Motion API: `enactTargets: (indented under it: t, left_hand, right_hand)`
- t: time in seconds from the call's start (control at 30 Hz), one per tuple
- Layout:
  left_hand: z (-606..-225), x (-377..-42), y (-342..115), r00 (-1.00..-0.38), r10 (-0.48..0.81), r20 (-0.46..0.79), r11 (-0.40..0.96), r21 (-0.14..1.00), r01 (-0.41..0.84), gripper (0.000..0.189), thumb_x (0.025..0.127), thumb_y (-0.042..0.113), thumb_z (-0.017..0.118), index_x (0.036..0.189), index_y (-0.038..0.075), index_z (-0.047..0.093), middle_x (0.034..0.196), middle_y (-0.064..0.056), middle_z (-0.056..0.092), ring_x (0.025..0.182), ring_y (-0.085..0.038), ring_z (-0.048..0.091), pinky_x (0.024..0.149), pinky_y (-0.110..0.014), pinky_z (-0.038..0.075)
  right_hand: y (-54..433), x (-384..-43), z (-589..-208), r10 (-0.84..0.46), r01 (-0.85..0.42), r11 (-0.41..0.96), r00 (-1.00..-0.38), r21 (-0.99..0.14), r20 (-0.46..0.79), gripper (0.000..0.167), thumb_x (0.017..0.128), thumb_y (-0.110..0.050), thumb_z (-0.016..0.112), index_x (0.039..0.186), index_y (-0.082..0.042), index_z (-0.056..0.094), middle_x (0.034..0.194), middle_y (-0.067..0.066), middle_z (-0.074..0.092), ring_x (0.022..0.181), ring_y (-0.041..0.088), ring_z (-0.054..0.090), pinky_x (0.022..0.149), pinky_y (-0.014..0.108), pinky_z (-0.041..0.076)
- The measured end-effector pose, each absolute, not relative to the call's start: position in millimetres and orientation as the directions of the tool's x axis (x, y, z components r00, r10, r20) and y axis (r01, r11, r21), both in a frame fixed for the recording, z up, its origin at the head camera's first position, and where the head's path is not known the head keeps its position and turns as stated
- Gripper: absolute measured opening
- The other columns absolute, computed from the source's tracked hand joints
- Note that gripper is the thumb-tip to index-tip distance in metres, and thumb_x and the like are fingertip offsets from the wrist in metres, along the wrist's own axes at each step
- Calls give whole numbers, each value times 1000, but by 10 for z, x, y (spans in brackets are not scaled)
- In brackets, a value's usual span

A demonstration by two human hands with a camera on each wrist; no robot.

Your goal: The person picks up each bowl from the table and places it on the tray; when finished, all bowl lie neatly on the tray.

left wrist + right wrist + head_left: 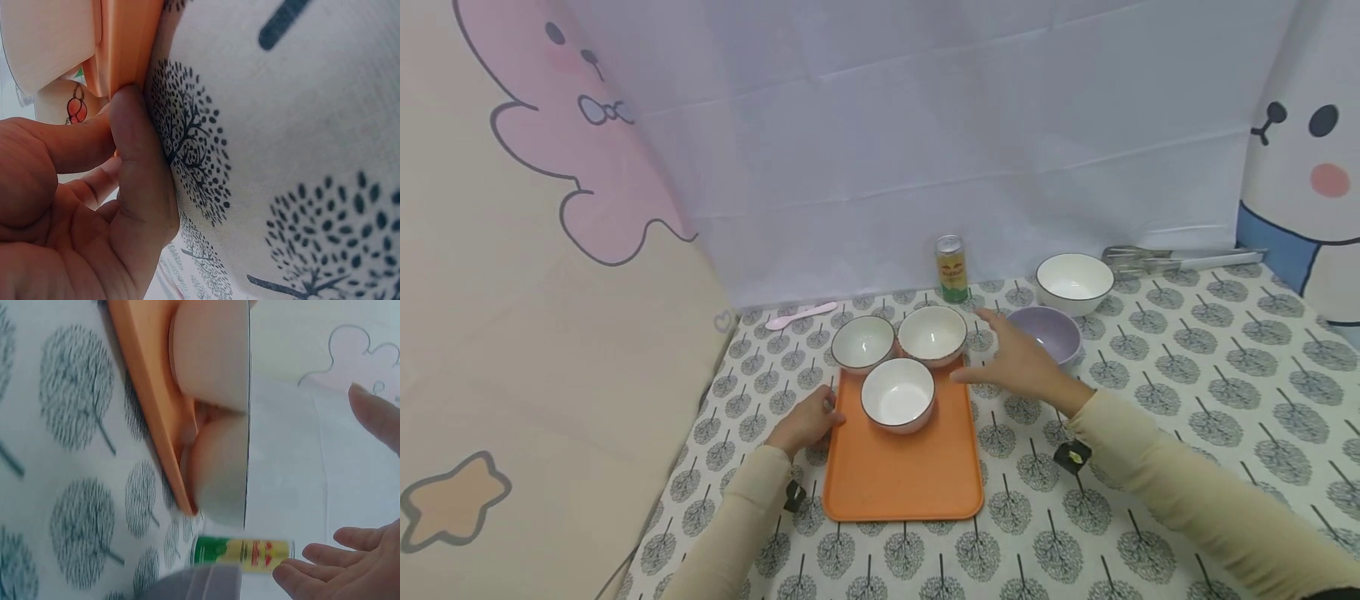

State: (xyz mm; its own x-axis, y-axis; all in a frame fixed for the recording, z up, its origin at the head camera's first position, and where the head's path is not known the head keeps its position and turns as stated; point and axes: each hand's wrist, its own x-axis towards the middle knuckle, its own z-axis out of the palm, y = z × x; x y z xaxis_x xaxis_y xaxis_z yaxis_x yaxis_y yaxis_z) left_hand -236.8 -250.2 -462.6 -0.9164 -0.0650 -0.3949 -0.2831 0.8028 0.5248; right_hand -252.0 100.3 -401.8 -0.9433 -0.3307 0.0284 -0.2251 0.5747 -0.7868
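An orange tray (904,483) lies on the table with three white bowls at its far part: a front bowl (898,396), a back left bowl (862,343) and a back right bowl (932,335). My left hand (808,422) pinches the tray's left rim; in the left wrist view its fingertips (128,103) meet the orange edge. To the right of the tray, my right hand (1018,358) hovers with fingers and thumb spread, holding nothing. A purple bowl (1060,333) stands just behind that hand, partly hidden by it.
Behind the bowls stands a yellow-green can (952,271). Another white bowl (1075,283) is at the back right, beside a whisk and tongs (1187,260). A pink spoon (801,316) lies at the back left. The tablecloth (1187,375) has a tree print.
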Motion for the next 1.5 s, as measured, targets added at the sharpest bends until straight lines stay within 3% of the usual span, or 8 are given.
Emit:
enactTargets:
  t: [0.17, 0.43, 1.0, 1.27, 1.5]
  left_hand:
    - [-4631, -2365, -2504, -916, -61, -397, 803, 525, -282, 26, 97, 23, 66, 114, 9, 53, 85, -6, 66, 75, -20, 65, 73, -38, 53]
    - [-4652, -2355, -2495, -917, -61, -394, 797, 534, -282, 26, 97, 22, 66, 114, 8, 53, 84, -6, 65, 73, -20, 65, 71, -36, 53]
    - [-4637, -2363, -2497, -916, -67, -397, 805, 520, -284, 26, 97, 22, 66, 114, 8, 52, 84, -6, 65, 71, -20, 64, 67, -34, 50]
    - [-4617, -2338, -2489, -918, -50, -393, 789, 548, -277, 24, 98, 18, 65, 114, 7, 51, 85, -7, 64, 71, -20, 63, 63, -33, 54]
    - [-4615, -2338, -2497, -922, -42, -384, 790, 553, -266, 24, 98, 19, 65, 113, 7, 51, 86, -7, 64, 73, -21, 64, 67, -34, 53]
  right_hand:
    - [1232, -2586, -4005, -311, -232, 604, -950, -762, 43, 118, 78, -46, 85, 158, 0, 14, 160, 28, 21, 142, 49, 26, 111, 65, 23]
    - [1559, -2594, -3988, -201, -178, 625, -977, -760, 63, 124, 73, -54, 87, 160, -5, 13, 155, 29, 30, 131, 50, 40, 100, 68, 35]
    - [2100, -2619, -4124, -129, -78, 671, -992, -737, -12, 129, 77, -57, 81, 158, 3, 0, 155, 39, 15, 136, 61, 23, 101, 75, 25]
    - [2167, -2631, -4273, -126, -34, 585, -991, -810, -50, 131, 78, -45, 86, 157, 2, -8, 159, 37, 3, 139, 60, 19, 101, 74, 27]
    - [2145, -2672, -4459, -135, -5, 553, -987, -833, -84, 147, 69, -46, 91, 155, 0, -19, 160, 35, -5, 139, 61, 18, 103, 73, 24]
